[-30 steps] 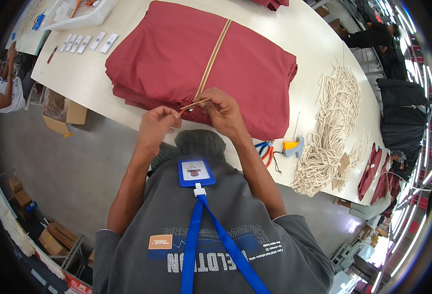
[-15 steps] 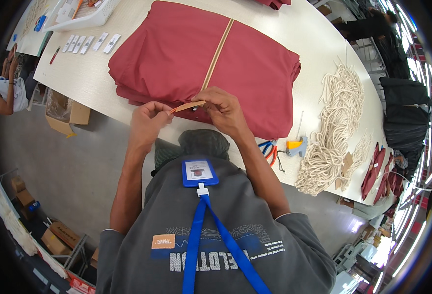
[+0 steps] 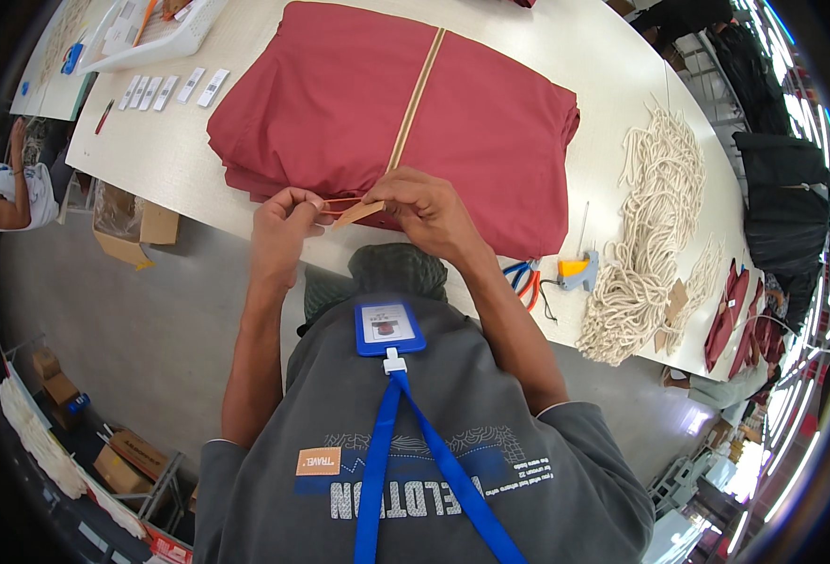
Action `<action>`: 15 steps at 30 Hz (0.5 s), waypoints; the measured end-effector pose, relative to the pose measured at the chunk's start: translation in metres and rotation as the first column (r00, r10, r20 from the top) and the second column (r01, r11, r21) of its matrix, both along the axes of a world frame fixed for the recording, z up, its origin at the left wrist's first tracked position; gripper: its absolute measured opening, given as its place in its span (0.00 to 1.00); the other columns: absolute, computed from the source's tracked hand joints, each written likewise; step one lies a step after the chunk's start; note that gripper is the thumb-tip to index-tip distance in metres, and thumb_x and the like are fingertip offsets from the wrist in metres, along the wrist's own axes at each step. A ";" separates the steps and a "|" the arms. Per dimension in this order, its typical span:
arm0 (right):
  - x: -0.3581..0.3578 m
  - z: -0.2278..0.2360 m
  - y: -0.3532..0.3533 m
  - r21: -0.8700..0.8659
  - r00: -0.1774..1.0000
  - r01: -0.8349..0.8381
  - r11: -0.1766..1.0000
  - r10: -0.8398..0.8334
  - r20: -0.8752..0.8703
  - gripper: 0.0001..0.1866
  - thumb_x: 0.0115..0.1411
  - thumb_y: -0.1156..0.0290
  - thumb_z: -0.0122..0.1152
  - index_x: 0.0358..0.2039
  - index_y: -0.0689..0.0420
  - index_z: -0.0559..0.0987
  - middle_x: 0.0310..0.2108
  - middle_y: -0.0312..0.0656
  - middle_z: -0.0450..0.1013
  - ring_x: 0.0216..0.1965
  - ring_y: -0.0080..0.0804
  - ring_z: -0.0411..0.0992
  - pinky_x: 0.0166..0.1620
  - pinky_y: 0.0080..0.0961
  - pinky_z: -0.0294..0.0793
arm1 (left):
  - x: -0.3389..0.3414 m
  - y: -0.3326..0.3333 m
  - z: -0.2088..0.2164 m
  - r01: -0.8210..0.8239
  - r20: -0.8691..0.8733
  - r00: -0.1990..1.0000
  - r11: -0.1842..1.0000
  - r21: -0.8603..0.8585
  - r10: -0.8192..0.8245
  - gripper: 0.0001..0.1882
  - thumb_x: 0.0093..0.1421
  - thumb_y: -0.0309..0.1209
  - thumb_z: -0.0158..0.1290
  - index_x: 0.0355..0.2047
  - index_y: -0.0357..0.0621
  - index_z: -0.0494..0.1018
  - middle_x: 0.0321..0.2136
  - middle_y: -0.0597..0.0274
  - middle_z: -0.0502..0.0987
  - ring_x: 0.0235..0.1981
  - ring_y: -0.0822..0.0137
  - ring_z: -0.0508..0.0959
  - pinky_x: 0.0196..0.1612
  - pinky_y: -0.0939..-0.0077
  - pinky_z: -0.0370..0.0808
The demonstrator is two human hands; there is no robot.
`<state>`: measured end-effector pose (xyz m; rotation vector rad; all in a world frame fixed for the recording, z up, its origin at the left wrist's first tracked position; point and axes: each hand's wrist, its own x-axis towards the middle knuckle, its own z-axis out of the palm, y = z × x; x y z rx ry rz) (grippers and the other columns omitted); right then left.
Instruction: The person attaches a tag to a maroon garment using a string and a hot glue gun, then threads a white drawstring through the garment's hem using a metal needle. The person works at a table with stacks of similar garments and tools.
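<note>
My left hand (image 3: pixel 286 228) pinches a thin orange cord (image 3: pixel 341 200) between thumb and fingers. The cord stretches across to a flat tan hang tag (image 3: pixel 357 213), which my right hand (image 3: pixel 428 211) grips at its upper right end. Both hands are at the near edge of a large folded bundle of dark red fabric (image 3: pixel 339 108). A tan-and-gold stripe (image 3: pixel 417 101) runs over the bundle down toward my right hand. The fingertips of my right hand partly hide the tag.
Right of the bundle lie pliers (image 3: pixel 526 280), a grey-and-yellow tagging gun (image 3: pixel 577 269) and a heap of cream rope (image 3: pixel 655 216). At the back left are a white basket (image 3: pixel 109 62), several white labels (image 3: pixel 189 85) and a red pen (image 3: pixel 103 117). Another person (image 3: pixel 16 193) is at far left.
The orange cord now shows as a drawn-out loop between my hands. The tag has turned so more of its flat face shows, its free end pointing down and left.
</note>
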<state>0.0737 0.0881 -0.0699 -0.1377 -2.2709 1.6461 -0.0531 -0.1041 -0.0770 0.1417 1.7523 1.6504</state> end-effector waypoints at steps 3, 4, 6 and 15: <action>-0.001 0.001 -0.001 -0.014 1.000 0.026 1.000 -0.026 -0.003 0.19 0.51 0.93 0.52 0.39 0.61 0.82 0.32 0.40 0.75 0.30 0.30 0.73 0.33 0.26 0.71 | 0.000 0.000 -0.005 -0.001 0.118 0.993 0.987 0.160 -0.018 0.05 0.67 0.28 0.51 0.35 0.41 0.75 0.29 0.63 0.79 0.27 0.74 0.77 0.31 0.79 0.71; -0.001 0.002 -0.001 -0.032 0.999 0.038 0.999 -0.038 0.000 0.18 0.52 0.92 0.52 0.40 0.61 0.81 0.32 0.41 0.75 0.31 0.31 0.74 0.34 0.26 0.72 | 0.001 0.000 -0.006 0.007 0.159 0.986 0.973 0.232 -0.045 0.05 0.67 0.28 0.51 0.36 0.41 0.75 0.28 0.64 0.79 0.26 0.74 0.76 0.29 0.79 0.70; 0.000 0.003 -0.001 -0.073 0.999 0.053 0.996 -0.053 0.001 0.17 0.53 0.92 0.53 0.40 0.62 0.81 0.32 0.41 0.75 0.31 0.32 0.75 0.35 0.26 0.73 | 0.002 0.000 -0.007 -0.064 0.298 0.954 0.947 0.315 -0.034 0.05 0.68 0.29 0.51 0.37 0.42 0.74 0.28 0.64 0.78 0.24 0.74 0.74 0.27 0.79 0.67; -0.004 -0.003 -0.009 0.023 0.990 0.125 0.992 -0.123 -0.064 0.15 0.58 0.91 0.51 0.40 0.62 0.80 0.33 0.44 0.76 0.33 0.34 0.77 0.38 0.27 0.76 | 0.011 0.002 -0.003 -0.087 0.319 0.947 0.986 0.143 0.037 0.07 0.69 0.34 0.53 0.37 0.44 0.74 0.23 0.68 0.76 0.20 0.80 0.69 0.23 0.85 0.63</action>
